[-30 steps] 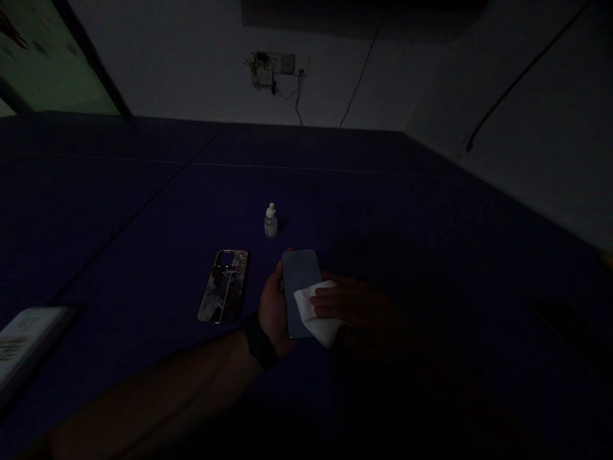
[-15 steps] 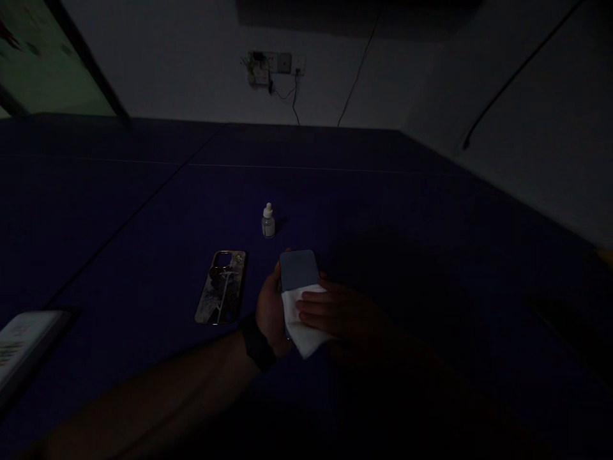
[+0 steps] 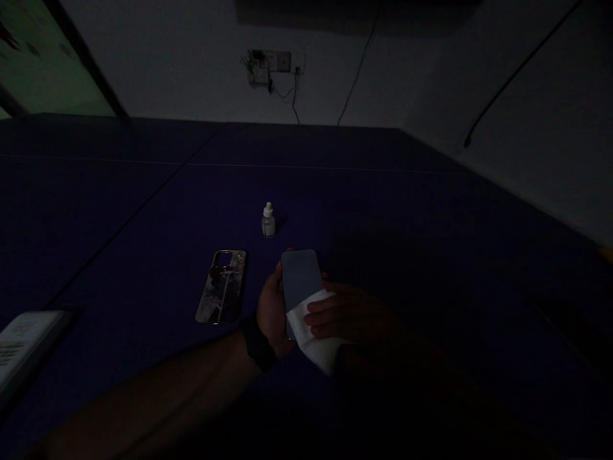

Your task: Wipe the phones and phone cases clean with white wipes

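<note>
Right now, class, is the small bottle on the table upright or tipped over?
Upright: the small bottle stands on its base on the dark table, capped tip pointing up.

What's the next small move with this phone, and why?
Probably slide the soft white wipe in the right hand upward: it covers only the lower part of the dark glass-fronted smartphone held in the left hand, leaving the upper glass uncovered.
</note>
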Motion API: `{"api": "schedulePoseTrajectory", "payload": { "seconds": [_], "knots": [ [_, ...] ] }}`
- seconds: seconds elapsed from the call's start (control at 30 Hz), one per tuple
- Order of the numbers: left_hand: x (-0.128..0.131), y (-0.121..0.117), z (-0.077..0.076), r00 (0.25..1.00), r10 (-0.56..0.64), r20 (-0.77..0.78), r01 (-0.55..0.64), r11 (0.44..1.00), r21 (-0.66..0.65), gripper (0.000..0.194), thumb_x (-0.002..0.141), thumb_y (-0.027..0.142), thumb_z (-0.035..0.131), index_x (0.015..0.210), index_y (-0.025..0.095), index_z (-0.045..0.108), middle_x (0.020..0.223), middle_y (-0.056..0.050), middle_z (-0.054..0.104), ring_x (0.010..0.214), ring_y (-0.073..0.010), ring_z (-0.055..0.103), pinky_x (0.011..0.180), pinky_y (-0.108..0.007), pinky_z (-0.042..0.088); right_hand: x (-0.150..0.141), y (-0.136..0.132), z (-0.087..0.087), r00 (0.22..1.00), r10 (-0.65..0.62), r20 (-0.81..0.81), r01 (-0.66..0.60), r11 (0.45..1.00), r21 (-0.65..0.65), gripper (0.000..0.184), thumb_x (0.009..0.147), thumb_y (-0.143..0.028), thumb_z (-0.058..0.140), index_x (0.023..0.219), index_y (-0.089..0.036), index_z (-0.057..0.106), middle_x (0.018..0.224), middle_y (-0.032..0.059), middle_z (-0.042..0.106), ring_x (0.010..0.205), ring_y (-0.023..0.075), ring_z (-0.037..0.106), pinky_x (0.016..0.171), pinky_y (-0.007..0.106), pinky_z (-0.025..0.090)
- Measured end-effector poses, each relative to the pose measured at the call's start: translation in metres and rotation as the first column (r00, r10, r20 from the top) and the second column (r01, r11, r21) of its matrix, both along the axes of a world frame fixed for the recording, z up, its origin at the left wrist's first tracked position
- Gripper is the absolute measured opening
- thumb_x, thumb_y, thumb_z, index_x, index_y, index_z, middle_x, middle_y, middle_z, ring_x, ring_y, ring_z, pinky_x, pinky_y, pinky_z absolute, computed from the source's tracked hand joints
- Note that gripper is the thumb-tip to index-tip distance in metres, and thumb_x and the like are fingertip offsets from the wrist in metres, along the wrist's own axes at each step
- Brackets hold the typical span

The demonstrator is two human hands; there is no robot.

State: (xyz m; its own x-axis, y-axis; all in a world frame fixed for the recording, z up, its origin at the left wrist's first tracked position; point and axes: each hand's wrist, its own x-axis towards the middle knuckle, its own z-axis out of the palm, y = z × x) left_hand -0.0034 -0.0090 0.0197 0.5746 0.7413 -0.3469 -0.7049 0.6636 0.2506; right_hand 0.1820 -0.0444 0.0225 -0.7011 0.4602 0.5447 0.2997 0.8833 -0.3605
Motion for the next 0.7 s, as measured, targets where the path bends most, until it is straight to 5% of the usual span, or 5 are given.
{"api": "schedulePoseTrajectory", "payload": {
  "seconds": [0.17,0.3,0.5,0.7],
  "knots": [
    [-0.001,0.003,-0.004,1.0,-0.013,0.007,0.013,1.0,0.019,0.05,0.1,0.054,0.045,0.102,0.01,0.069,0.084,-0.01,0.07,0.063,-0.0169,0.061,0.059,-0.028,0.048,0.001,0.003,-0.001,0.996,-0.089,0.009,0.089,0.994,0.067,0.039,0.1,-0.03,0.05,0.136,-0.017,0.059,0.128,0.0113,0.074,0.13,0.0206,0.063,0.121,0.049,0.039],
    [-0.003,0.001,-0.002,0.997,-0.074,0.008,0.074,0.997,0.001,0.051,0.097,0.055,0.05,0.11,0.009,0.068,0.081,-0.01,0.069,0.06,-0.0172,0.06,0.054,-0.028,0.046,-0.004,0.001,-0.002,0.999,0.018,0.049,-0.019,1.0,0.025,0.038,0.101,-0.036,0.049,0.133,-0.018,0.059,0.129,0.0098,0.074,0.134,0.0198,0.061,0.124,0.048,0.034],
    [0.002,0.0,0.002,0.998,0.06,-0.03,-0.06,0.998,-0.01,0.039,0.102,0.047,0.044,0.105,0.015,0.066,0.076,-0.005,0.066,0.055,-0.0142,0.057,0.056,-0.026,0.046,0.004,0.003,0.001,0.995,-0.1,-0.005,0.1,0.99,0.102,0.033,0.1,-0.03,0.052,0.129,-0.019,0.062,0.121,0.009,0.077,0.123,0.0187,0.068,0.122,0.046,0.039],
    [-0.007,0.005,-0.009,0.976,-0.189,0.112,0.193,0.981,-0.02,0.055,0.097,0.056,0.05,0.113,0.007,0.067,0.073,-0.009,0.065,0.055,-0.0168,0.06,0.05,-0.026,0.046,-0.018,-0.001,-0.003,0.979,-0.066,0.194,0.05,0.995,0.085,0.042,0.105,-0.031,0.042,0.138,-0.012,0.057,0.142,0.0141,0.065,0.144,0.0184,0.05,0.124,0.042,0.035]
  ]
}}
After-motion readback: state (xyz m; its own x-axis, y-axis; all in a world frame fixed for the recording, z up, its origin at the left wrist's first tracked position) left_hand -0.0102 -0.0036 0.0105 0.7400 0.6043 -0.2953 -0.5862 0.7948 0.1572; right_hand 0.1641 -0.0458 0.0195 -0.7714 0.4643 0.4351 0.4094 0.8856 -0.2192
